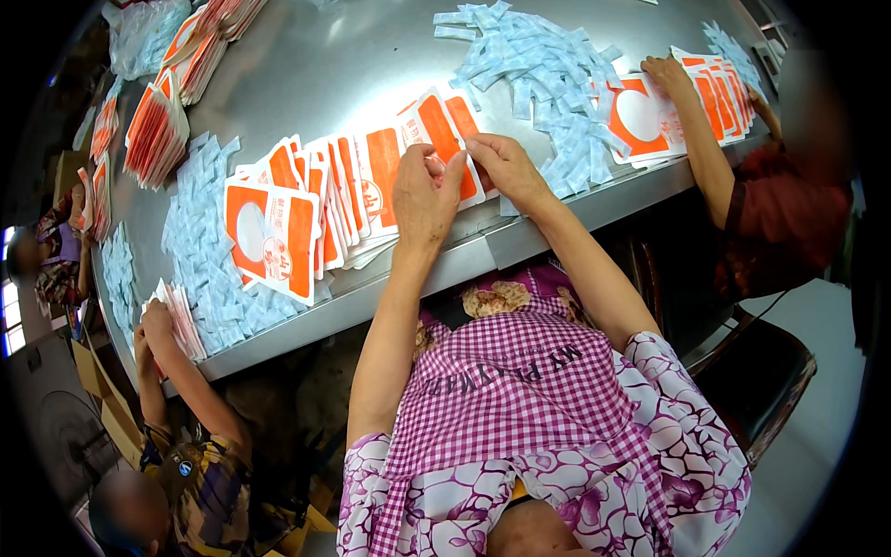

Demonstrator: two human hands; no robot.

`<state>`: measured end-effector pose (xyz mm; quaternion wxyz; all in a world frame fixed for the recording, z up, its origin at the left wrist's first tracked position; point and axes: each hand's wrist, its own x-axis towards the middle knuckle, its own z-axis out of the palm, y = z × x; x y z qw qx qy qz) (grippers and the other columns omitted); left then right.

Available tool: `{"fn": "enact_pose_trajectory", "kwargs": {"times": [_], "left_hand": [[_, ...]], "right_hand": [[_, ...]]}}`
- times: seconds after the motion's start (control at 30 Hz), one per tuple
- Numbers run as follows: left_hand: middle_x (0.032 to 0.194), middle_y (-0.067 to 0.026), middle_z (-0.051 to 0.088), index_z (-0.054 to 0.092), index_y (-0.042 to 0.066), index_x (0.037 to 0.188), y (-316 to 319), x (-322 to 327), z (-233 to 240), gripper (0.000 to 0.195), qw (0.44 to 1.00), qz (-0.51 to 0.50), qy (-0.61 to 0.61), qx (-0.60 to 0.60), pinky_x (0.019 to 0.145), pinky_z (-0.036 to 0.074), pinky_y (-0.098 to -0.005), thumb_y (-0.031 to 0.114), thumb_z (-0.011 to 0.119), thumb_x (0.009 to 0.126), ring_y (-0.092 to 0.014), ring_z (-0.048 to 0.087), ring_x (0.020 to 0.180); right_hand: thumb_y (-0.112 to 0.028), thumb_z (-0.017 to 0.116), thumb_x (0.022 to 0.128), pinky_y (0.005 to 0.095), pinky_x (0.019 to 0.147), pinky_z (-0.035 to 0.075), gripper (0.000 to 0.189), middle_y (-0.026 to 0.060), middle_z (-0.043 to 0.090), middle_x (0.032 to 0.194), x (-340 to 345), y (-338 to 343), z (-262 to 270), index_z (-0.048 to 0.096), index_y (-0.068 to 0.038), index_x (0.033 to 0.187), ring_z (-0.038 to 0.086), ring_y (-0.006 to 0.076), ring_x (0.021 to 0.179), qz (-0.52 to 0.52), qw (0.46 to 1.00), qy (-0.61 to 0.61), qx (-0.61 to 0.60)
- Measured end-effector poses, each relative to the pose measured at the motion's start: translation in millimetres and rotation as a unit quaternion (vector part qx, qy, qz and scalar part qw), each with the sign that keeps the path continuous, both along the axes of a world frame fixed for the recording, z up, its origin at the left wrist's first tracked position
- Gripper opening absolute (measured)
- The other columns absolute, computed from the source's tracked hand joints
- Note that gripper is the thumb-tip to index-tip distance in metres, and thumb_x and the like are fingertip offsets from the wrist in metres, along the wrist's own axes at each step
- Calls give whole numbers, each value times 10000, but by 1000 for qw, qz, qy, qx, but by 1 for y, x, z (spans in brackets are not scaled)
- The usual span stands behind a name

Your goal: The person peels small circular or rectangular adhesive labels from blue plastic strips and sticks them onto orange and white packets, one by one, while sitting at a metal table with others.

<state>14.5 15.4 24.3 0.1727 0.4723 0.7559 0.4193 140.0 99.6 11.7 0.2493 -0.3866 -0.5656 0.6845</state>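
A row of flat orange-and-white packaging pouches (pixel 381 181) lies fanned and overlapping along the near edge of the metal table, before me. My left hand (pixel 428 198) rests over the right part of this row, fingers curled and thumb toward the right; what it holds, if anything, is hidden. The thumb and forefinger of my right hand (pixel 511 170) pinch the right edge of a pouch (pixel 440 129) near its upper part. At the left end, one pouch (pixel 273 240) with a pale oval window lies face up on the others.
Heaps of small pale-blue sachets (pixel 536 76) (pixel 202 230) lie on the metal table (pixel 334 56). Stacks of pouches (pixel 156 136) and a clear plastic bag (pixel 146 35) stand at far left. Co-workers' hands (pixel 672 76) (pixel 156 327) handle pouches on both sides. A black chair (pixel 755 379) is at right.
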Motion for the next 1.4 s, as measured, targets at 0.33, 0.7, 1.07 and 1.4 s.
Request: {"fn": "enact_pose_trajectory", "kwargs": {"times": [0.33, 0.7, 1.07, 1.4], "left_hand": [[794, -71, 594, 542, -13, 943, 5, -3, -16, 317, 964, 15, -264, 20, 587, 468, -256, 270, 665, 870, -114, 545, 669], [834, -65, 605, 530, -8, 962, 3, -12, -11, 190, 895, -13, -445, 23, 563, 520, -236, 148, 614, 893, -105, 608, 681], [688, -171, 528, 441, -6, 868, 4, 0, -9, 108, 989, -17, -148, 7, 567, 432, -406, 21, 515, 794, -269, 537, 602], [752, 1, 503, 461, 30, 877, -9, -10, -9, 73, 902, 11, -393, 177, 535, 349, -195, -28, 456, 832, -34, 409, 606]], "right_hand": [[-189, 545, 921, 201, 555, 485, 290, 28, 652, 851, -3, -4, 4, 644, -3, 1120, 575, 65, 653, 68, 998, 4, -17], [-235, 574, 930, 196, 578, 518, 313, 41, 658, 900, -3, 0, 1, 631, 3, 1125, 618, 77, 716, 82, 995, 10, -53], [-188, 537, 830, 370, 573, 456, 225, 162, 579, 666, -11, -8, -13, 587, 32, 829, 573, 252, 593, 38, 967, -114, 226], [-220, 539, 847, 369, 543, 435, 260, 144, 561, 610, -10, -2, -2, 593, 28, 792, 568, 227, 552, 20, 993, -119, 18]]}}
